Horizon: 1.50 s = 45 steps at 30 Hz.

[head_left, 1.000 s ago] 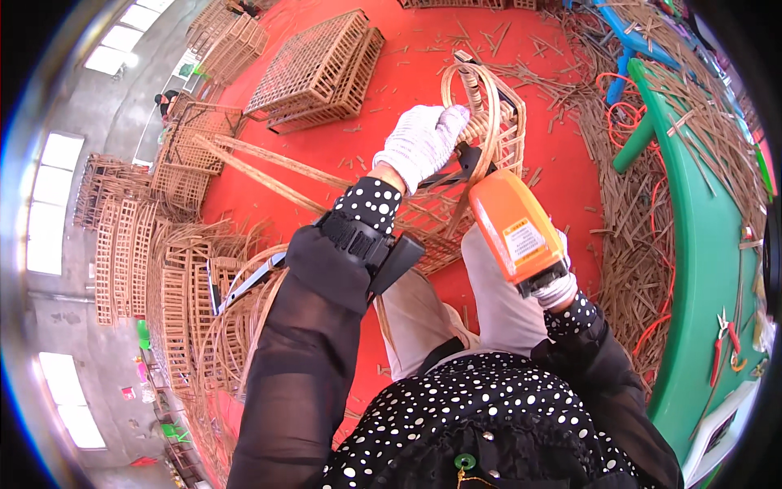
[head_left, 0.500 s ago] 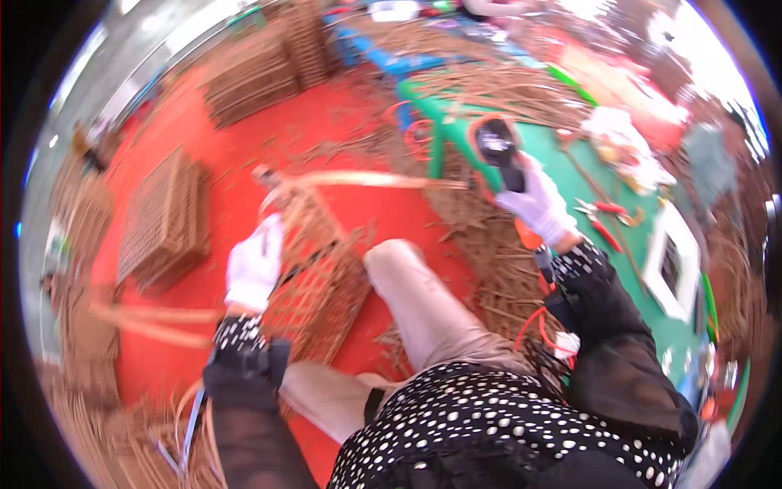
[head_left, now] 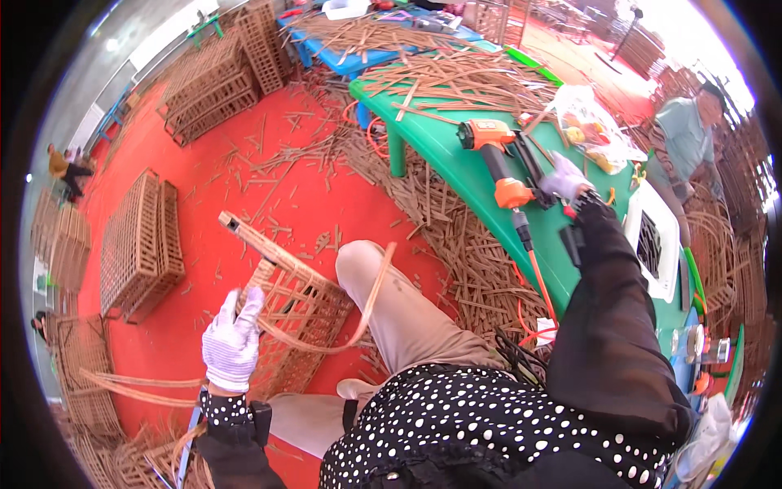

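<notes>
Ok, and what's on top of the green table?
Mainly brown strips, an orange-and-black tool, a clear bag, a white tray of dark pieces. The right hand and sleeve cover some tabletop; what's under them can't be seen.

Two slatted wicker crates [head_left: 134, 244] lean together on the red floor [head_left: 309, 216], with taller stacks [head_left: 208, 81] beyond and a person in a yellow top [head_left: 59, 165] at far left. A heap of brown strips [head_left: 464, 77] covers the far end of the green bench [head_left: 452, 155], near a clear plastic bag [head_left: 615, 151] and a white tray [head_left: 669, 232] of dark pieces [head_left: 649, 244]. A person in a pale blue top [head_left: 688, 134] is behind.
</notes>
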### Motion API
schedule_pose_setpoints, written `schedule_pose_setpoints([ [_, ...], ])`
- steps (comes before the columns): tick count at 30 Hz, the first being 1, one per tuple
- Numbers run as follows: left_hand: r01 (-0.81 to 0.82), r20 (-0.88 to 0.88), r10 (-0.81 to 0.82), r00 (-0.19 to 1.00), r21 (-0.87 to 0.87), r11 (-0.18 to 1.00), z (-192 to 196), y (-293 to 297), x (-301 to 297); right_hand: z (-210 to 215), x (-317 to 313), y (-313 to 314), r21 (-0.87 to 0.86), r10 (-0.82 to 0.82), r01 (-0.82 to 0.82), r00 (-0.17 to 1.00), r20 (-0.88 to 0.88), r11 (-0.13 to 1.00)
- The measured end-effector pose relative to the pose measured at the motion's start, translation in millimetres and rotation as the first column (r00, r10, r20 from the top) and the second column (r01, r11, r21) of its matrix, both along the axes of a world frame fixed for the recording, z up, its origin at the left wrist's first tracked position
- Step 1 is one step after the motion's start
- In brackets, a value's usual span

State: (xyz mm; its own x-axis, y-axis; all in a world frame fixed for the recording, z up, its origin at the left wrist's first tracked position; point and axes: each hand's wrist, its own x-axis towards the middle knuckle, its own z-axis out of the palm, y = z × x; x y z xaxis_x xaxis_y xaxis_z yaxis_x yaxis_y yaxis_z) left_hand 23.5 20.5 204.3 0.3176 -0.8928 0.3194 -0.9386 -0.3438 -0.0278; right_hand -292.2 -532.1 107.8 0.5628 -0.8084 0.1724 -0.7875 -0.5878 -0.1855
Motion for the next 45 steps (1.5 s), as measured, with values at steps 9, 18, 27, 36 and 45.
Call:
schedule_pose_setpoints([
  [9,-0.115,0.378,0.128,0.917,-0.057,0.992,-24.9,-6.2,-10.0,21.9,-63.0,27.9,0.117,-0.165,0.266,0.830,-0.533,0.957],
  [18,-0.026,0.214,0.102,0.972,-0.333,0.943,-21.0,-2.6,-18.1,70.8,74.9,97.9,-0.474,0.515,-0.420,0.853,0.086,0.774],
  [27,0.014,0.141,0.033,0.989,-0.324,0.946,-15.3,1.8,-16.3,68.8,241.3,308.1,-0.550,0.941,-0.786,0.338,0.002,0.283],
  [36,-0.014,0.117,0.059,0.991,-0.353,0.935,-18.9,0.6,-13.5,67.0,255.3,321.8,-0.666,0.963,-0.728,0.264,-0.052,0.163],
  [45,-0.013,0.110,0.059,0.992,-0.381,0.925,-16.6,5.7,-11.7,68.5,268.7,321.4,-0.728,0.952,-0.682,0.264,-0.156,0.070],
])
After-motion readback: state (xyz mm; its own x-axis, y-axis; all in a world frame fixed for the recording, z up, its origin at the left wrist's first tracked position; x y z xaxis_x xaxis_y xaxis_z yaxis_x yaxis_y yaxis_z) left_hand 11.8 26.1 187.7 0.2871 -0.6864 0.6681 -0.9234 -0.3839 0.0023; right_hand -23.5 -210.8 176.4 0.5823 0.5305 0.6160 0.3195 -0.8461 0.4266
